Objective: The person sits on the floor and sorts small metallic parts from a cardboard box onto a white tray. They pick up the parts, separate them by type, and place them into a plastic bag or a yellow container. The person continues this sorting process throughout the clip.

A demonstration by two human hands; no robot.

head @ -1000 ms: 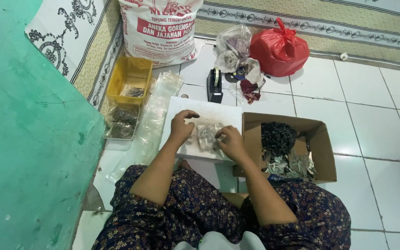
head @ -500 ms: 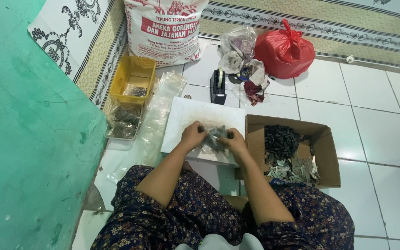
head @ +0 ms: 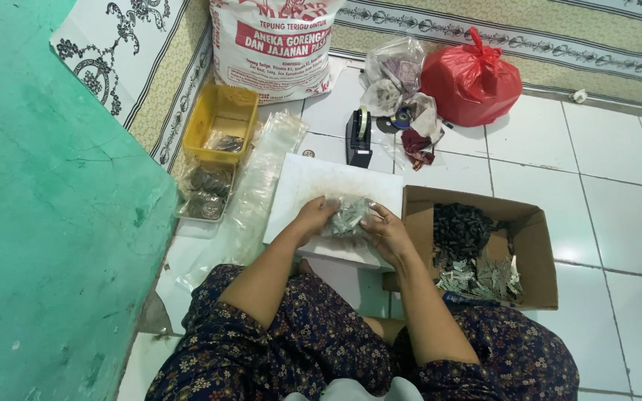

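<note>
Left hand (head: 315, 217) and right hand (head: 385, 232) both clamp a small clear packet (head: 347, 217) over the white board (head: 313, 182); cardboard box (head: 536, 245) just beside.

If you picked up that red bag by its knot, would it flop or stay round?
The red bag would probably sag a bit: it is thin plastic, wrinkled and tied at the top. It bulges full, so it may feel fairly heavy and keep much of its shape. Sitting broad on the tiled floor, it seems unlikely to roll.

Both forearms extended, left hand (head: 315, 217) and right hand (head: 385, 232) close together, fingers seemingly curled
</note>
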